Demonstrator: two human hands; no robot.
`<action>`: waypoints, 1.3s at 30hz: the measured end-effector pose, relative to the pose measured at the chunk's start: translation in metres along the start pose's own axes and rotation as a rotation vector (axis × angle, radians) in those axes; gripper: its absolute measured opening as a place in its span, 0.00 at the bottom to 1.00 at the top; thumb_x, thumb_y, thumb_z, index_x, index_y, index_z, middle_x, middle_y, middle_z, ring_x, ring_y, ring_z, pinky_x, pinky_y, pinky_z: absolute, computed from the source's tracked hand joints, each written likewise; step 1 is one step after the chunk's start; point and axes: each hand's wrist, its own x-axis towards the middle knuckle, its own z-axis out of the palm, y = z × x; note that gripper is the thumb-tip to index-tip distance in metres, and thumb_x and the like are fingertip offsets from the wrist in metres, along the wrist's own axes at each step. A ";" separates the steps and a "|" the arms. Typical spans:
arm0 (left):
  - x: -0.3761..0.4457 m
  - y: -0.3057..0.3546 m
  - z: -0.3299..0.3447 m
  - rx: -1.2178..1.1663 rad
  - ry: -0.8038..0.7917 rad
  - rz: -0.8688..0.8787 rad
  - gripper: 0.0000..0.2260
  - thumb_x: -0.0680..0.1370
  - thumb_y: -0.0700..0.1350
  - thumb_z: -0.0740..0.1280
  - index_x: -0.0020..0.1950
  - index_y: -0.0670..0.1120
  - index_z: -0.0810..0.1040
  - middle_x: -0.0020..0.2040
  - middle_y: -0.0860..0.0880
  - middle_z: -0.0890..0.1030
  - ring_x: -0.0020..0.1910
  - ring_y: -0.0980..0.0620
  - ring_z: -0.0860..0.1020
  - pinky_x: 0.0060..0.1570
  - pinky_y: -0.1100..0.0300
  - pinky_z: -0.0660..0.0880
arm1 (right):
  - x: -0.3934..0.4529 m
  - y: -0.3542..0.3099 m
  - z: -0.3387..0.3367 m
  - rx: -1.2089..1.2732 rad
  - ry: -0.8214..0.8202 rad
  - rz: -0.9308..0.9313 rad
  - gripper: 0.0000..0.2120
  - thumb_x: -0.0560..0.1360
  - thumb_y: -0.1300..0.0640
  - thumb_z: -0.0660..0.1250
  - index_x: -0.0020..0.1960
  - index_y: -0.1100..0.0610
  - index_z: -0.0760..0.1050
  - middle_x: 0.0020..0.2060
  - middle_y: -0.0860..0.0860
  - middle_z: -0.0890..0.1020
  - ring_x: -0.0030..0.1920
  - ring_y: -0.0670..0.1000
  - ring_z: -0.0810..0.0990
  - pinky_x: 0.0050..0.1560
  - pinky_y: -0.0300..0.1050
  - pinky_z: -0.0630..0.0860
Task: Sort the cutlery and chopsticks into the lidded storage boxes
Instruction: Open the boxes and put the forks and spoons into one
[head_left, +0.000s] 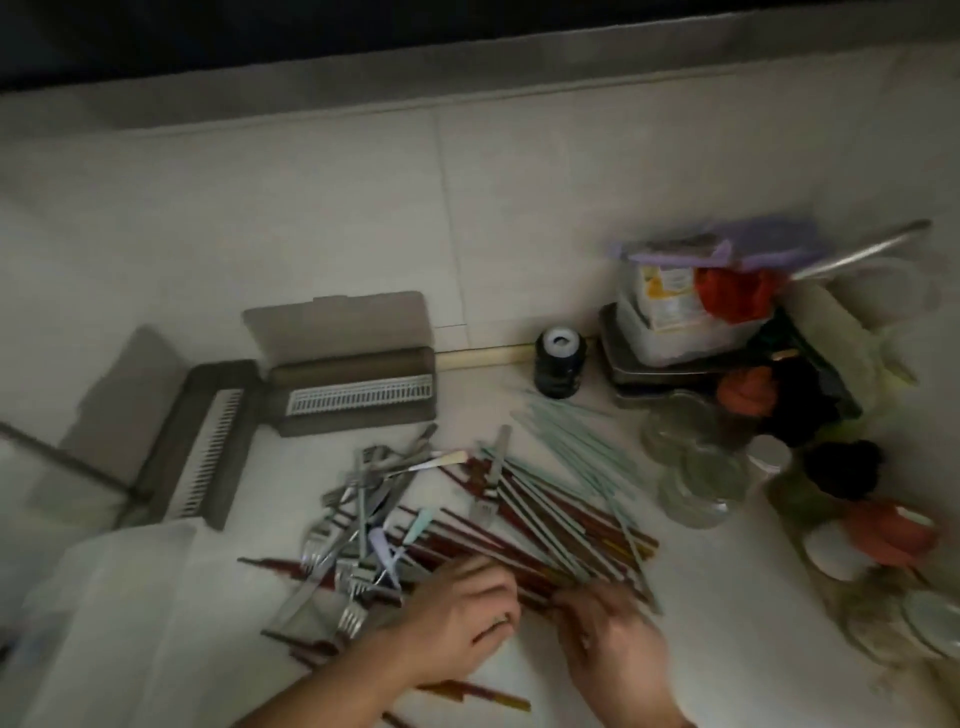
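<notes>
Dim countertop (519, 208), cutlery sorting under way.
Two lidded boxes (353, 387), open, far left; red chopsticks (545, 530) with pale green ones fanned centre, forks (353, 545) heaped beside. Left hand (457, 618) curled onto red sticks; right hand (613, 639) pinching sticks.

Both forearms reach forward, left hand (462, 618) and right hand (613, 639) close together, fingers curled.

Dark red chopsticks (545, 551); pale green chopsticks (576, 447); grey boxes (358, 364).
</notes>
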 end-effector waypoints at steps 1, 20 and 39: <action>-0.020 -0.008 -0.007 0.019 0.023 -0.032 0.06 0.80 0.49 0.64 0.46 0.50 0.78 0.49 0.54 0.76 0.51 0.53 0.74 0.52 0.56 0.72 | 0.006 -0.013 0.010 0.000 -0.047 -0.075 0.12 0.59 0.55 0.79 0.41 0.47 0.82 0.37 0.45 0.82 0.37 0.51 0.82 0.30 0.37 0.76; -0.154 -0.088 -0.033 0.149 0.036 -0.225 0.05 0.75 0.55 0.64 0.45 0.56 0.77 0.47 0.61 0.75 0.51 0.55 0.71 0.54 0.58 0.67 | 0.026 -0.134 0.093 -0.341 -0.330 -0.033 0.12 0.57 0.52 0.78 0.28 0.50 0.74 0.26 0.47 0.76 0.25 0.50 0.76 0.18 0.40 0.67; -0.124 -0.080 -0.043 0.101 0.096 -0.596 0.11 0.76 0.54 0.63 0.57 0.56 0.77 0.54 0.59 0.78 0.54 0.58 0.74 0.56 0.62 0.67 | 0.047 -0.135 0.089 -0.549 -0.660 -0.187 0.16 0.73 0.44 0.54 0.54 0.49 0.73 0.50 0.47 0.78 0.46 0.50 0.81 0.38 0.42 0.69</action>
